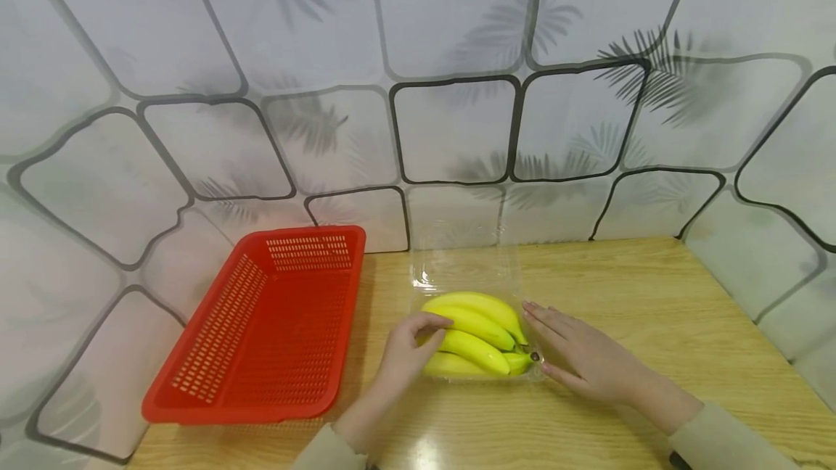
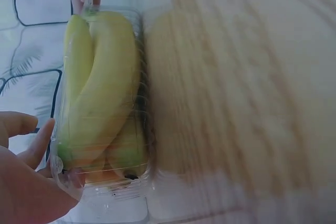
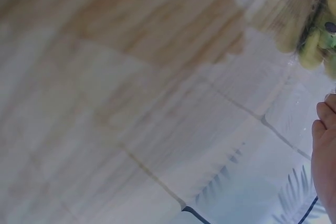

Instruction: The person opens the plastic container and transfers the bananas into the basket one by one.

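Observation:
Several yellow bananas point(image 1: 472, 319) lie in a clear plastic clamshell box point(image 1: 467, 270), whose lid stands raised at the back. My left hand point(image 1: 406, 352) is at the box's left end, its bent fingers and thumb over the banana ends. In the left wrist view, the left hand point(image 2: 31, 177) has its fingertips against the box's rim. On the opposite side, my right hand point(image 1: 591, 357) rests with extended fingers along the box's right edge, beside the dark banana stem. The right wrist view catches only part of the right hand point(image 3: 326, 145) near the bananas point(image 3: 312, 51).
A red plastic basket point(image 1: 339, 354) with slotted sides stands on the wooden table point(image 1: 620, 274), left of the box. Behind the table rises a wall covering point(image 1: 457, 129) with grey outlines and leaf prints.

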A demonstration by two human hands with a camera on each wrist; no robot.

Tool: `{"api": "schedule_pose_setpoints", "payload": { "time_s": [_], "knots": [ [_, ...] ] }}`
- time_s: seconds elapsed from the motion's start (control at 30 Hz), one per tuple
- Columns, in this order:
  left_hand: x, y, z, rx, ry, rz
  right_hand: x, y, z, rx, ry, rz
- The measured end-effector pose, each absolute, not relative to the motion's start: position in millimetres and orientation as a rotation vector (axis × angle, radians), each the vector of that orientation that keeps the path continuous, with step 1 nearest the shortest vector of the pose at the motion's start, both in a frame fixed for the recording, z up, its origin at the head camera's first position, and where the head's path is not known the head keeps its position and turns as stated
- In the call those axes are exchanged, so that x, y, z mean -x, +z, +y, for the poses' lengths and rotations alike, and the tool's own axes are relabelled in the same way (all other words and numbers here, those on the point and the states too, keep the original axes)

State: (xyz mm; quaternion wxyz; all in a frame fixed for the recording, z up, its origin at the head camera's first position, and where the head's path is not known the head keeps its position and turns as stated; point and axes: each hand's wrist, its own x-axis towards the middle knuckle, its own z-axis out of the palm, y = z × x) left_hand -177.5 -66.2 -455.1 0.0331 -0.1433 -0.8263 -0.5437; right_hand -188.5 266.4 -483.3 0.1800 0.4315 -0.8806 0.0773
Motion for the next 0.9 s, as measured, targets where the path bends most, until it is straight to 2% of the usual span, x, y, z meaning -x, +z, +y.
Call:
{"api": "schedule_pose_setpoints", "payload": {
  "time_s": [0.27, 0.9],
  "knots": [
    [172.9, -459.7, -66.3, 0.573, -1.331, -2.654, 189.3, -484.0, 264.8, -1.219, 0.263, -2.483],
    [173.5, -455.2, -62.1, 0.608, -0.933, -2.818, 182.7, -489.4, 263.6, -1.116, 0.498, -2.613]
  ]
}}
